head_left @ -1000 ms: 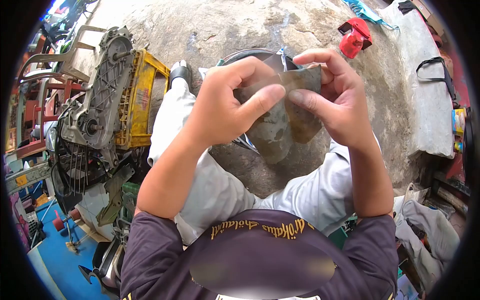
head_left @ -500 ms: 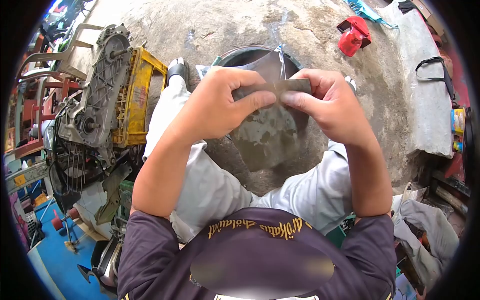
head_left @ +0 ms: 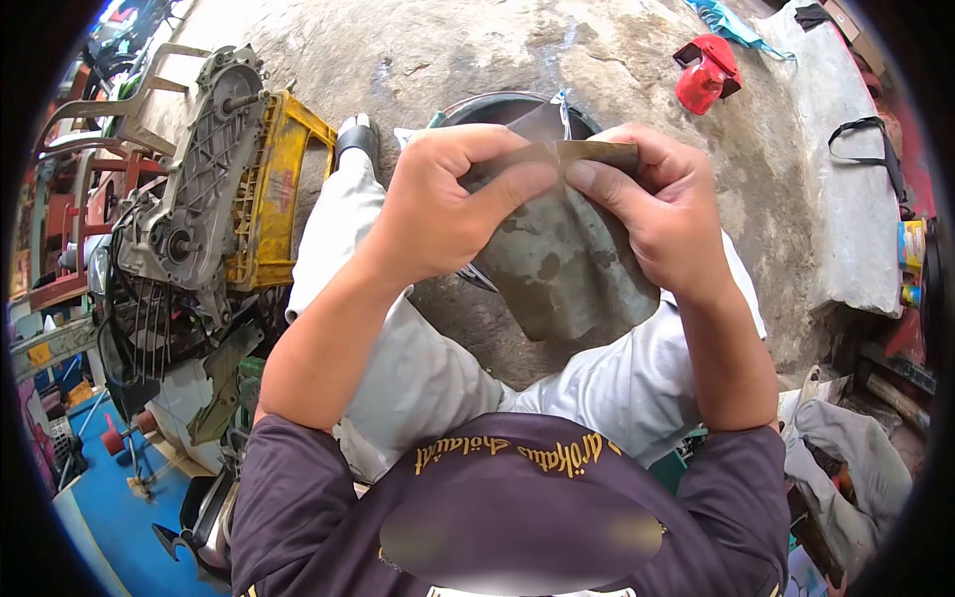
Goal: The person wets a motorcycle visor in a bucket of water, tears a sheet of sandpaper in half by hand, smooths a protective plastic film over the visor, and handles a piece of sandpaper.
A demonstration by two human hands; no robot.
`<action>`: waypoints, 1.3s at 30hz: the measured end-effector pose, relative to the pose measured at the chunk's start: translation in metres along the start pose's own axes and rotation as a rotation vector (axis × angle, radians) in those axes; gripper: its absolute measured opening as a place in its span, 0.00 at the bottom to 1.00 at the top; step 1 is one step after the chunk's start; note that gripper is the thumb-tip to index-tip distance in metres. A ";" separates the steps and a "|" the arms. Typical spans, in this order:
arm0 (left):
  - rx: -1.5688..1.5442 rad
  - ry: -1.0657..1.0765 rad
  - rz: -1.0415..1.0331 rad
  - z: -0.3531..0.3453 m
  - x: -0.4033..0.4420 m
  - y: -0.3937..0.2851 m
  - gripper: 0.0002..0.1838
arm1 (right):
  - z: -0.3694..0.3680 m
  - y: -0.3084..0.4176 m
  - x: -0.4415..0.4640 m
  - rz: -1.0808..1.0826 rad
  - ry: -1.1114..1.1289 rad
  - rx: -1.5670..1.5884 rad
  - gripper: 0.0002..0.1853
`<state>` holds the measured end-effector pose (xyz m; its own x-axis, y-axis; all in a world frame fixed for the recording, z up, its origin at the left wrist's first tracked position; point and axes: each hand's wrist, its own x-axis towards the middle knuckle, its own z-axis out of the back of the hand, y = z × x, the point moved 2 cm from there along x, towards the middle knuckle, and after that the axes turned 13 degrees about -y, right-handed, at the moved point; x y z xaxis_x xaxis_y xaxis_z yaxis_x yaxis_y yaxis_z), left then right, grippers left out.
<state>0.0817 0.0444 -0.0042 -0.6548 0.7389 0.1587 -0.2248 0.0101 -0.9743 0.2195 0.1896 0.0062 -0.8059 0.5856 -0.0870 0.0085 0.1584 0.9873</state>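
Observation:
A limp, grey-green sheet of sandpaper (head_left: 572,274) with dark wet-looking patches hangs between my two hands, over my lap. My left hand (head_left: 448,204) pinches its upper edge between thumb and fingers. Close beside it, my right hand (head_left: 662,204) grips the same edge, the thumb pressed on the near side. Both thumb tips almost meet at a crease in the middle of the top edge. Behind the sheet stands a dark round tub (head_left: 507,104), mostly hidden, with a bit of plastic wrapper (head_left: 564,111) showing at its rim.
To the left, a metal engine casing (head_left: 204,169) leans by a yellow crate (head_left: 279,189). A red plastic part (head_left: 707,75) lies on the concrete floor (head_left: 438,50). A grey slab (head_left: 846,189) with a black strap runs along the right. Grey cloth (head_left: 856,463) lies lower right.
The top edge of the sandpaper has risen slightly and tilted, and its lower part has swung right towards my right knee. Both hands keep hold, my right hand a little further right.

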 end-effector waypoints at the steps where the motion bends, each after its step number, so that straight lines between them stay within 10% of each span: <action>1: 0.021 -0.023 -0.042 0.000 0.000 0.000 0.08 | -0.001 0.001 0.000 0.016 -0.013 -0.010 0.06; 26: 0.064 0.043 0.182 0.011 0.004 0.005 0.08 | 0.001 -0.001 0.005 -0.034 0.051 -0.019 0.10; 32: -0.404 -0.273 0.391 0.004 0.010 0.031 0.26 | 0.007 -0.003 0.011 0.071 -0.117 -0.082 0.09; 39: -0.549 -0.165 0.401 -0.010 0.003 0.036 0.12 | 0.004 -0.010 0.013 0.086 -0.142 -0.023 0.10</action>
<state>0.0788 0.0542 -0.0400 -0.7220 0.6450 -0.2505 0.4261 0.1292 -0.8954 0.2113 0.1987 -0.0053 -0.7109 0.7030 -0.0187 0.0590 0.0861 0.9945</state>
